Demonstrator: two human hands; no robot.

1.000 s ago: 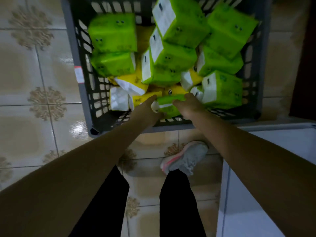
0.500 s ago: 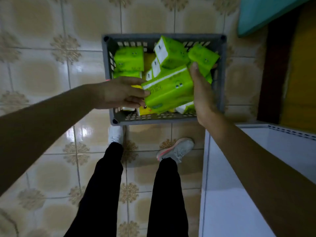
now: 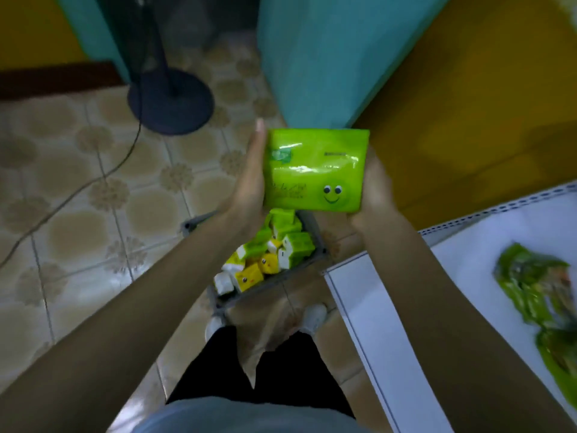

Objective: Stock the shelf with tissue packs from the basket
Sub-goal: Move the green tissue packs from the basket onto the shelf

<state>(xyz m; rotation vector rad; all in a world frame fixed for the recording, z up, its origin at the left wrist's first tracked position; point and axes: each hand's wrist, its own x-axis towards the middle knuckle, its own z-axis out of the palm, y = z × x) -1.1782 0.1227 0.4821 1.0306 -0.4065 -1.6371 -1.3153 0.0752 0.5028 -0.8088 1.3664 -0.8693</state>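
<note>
I hold a bright green tissue pack (image 3: 315,170) with a smiley face at chest height, squeezed between both hands. My left hand (image 3: 249,179) lies flat against its left side with the fingers straight. My right hand (image 3: 376,189) wraps its right edge, fingers hidden behind the pack. Far below, partly covered by my arms, the grey basket (image 3: 246,296) sits on the floor with several green and yellow packs (image 3: 274,251) inside. The white shelf (image 3: 437,307) is at the lower right, carrying blurred green packs (image 3: 537,292).
A dark fan base (image 3: 170,101) with its pole stands on the tiled floor at the upper left, and its cable (image 3: 93,179) trails leftward. A teal panel (image 3: 327,57) and yellow wall rise ahead. My feet stand just behind the basket.
The green pack has come up out of the basket and both hands have raised it well above. My view has lifted from the basket toward the room and shelf.
</note>
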